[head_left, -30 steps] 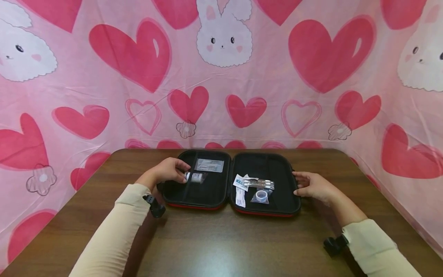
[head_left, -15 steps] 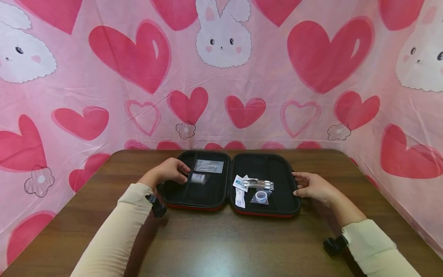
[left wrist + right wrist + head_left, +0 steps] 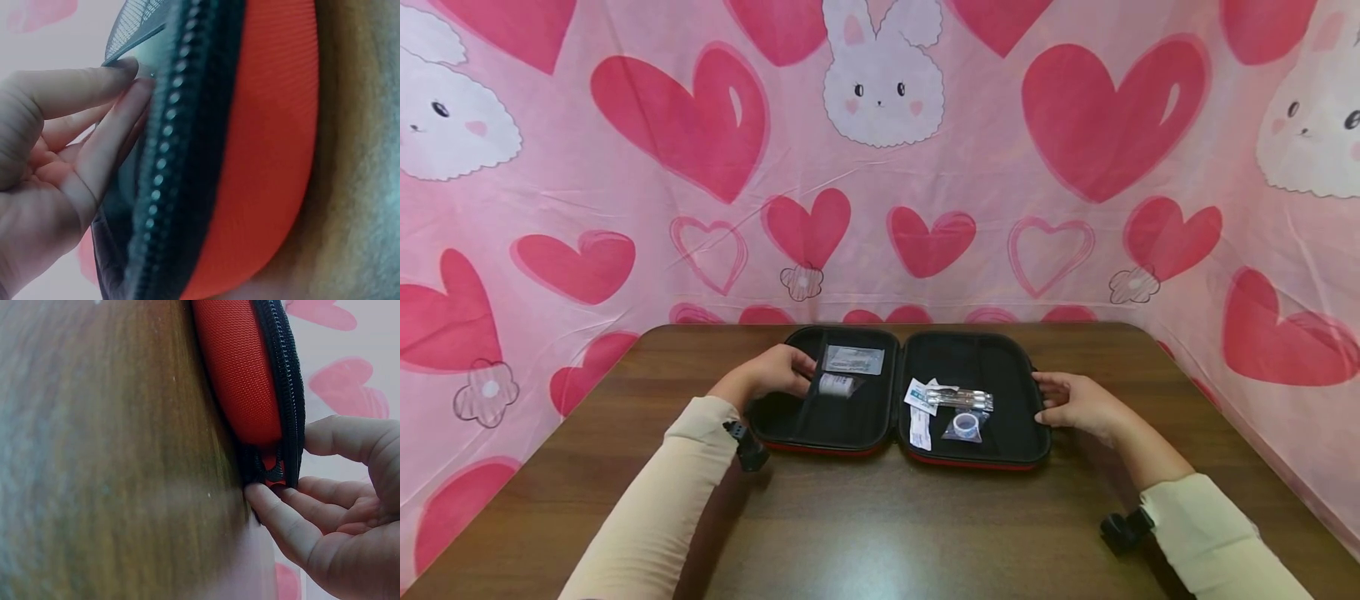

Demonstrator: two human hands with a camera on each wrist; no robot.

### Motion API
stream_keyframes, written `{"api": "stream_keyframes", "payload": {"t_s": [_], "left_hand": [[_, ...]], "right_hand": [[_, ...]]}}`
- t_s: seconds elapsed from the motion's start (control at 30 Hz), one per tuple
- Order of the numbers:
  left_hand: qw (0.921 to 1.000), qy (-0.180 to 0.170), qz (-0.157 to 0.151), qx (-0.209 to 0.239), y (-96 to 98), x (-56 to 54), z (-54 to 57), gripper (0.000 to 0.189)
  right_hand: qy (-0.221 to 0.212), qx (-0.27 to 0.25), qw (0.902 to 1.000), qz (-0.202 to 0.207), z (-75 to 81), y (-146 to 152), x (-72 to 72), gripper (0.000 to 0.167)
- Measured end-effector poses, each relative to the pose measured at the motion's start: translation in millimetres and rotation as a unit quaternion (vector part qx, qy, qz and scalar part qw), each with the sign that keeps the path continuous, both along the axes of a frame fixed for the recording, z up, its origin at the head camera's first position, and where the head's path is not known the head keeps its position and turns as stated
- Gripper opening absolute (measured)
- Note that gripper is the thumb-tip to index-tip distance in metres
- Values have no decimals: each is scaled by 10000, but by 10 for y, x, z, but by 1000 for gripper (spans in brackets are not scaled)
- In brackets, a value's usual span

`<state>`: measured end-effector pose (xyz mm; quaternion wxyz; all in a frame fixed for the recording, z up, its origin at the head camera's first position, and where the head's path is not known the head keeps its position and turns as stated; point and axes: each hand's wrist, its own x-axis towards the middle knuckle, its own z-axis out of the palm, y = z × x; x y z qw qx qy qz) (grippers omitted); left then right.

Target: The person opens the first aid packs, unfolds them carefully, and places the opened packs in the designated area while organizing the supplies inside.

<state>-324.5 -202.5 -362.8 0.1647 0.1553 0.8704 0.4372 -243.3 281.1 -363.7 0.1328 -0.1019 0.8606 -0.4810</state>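
Observation:
My left hand (image 3: 772,372) reaches over the outer rim of the opened first-aid case's left half (image 3: 850,425). Its thumb and fingers pinch the near end of a wrapped white bandage roll (image 3: 837,384) at the mesh pocket's edge. In the left wrist view a pale bit shows between the fingertips, beside the mesh (image 3: 134,28) and zip; the rest is hidden. A flat clear packet (image 3: 853,360) lies just beyond the roll. At the far right, my right hand (image 3: 1078,404) grips the rim of the case's right half (image 3: 1011,425), thumb and fingers around the zipped edge (image 3: 290,394).
In the right half lie a tape roll in a clear bag (image 3: 966,426), a bundle of thin sticks in clear wrap (image 3: 962,399) and small white packets (image 3: 920,427). The brown wooden table (image 3: 865,525) ends at a pink heart-print cloth (image 3: 865,283) behind.
My left hand has slid slightly right, and the bandage roll has moved right with it, deeper past the pocket's edge. The right hand and the case have stayed put.

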Motion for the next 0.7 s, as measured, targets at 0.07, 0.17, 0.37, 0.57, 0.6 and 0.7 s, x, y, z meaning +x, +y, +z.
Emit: {"api": "stream_keyframes", "payload": {"t_s": [0.07,0.17,0.37,0.57,0.6,0.7], "left_hand": [[9999,-48,35,95,19,0,-6,32],[9996,-161,88,206,59,13,6,32],[9994,-255,139,173,59,23,15,34],[9991,-280,324,21,-27,47,76,42],[9987,-308,384,106,-34,50,92,44],[9974,-350,493,392,-46,62,143,48]], "right_hand": [[25,10,10000,29,1,4,2,76],[49,12,10000,49,2,8,6,76],[64,-18,10000,56,-4,4,7,76],[52,-44,9999,73,-9,-2,5,75],[58,-29,9999,76,-7,2,3,75],[37,-20,10000,70,-6,8,1,75]]}}
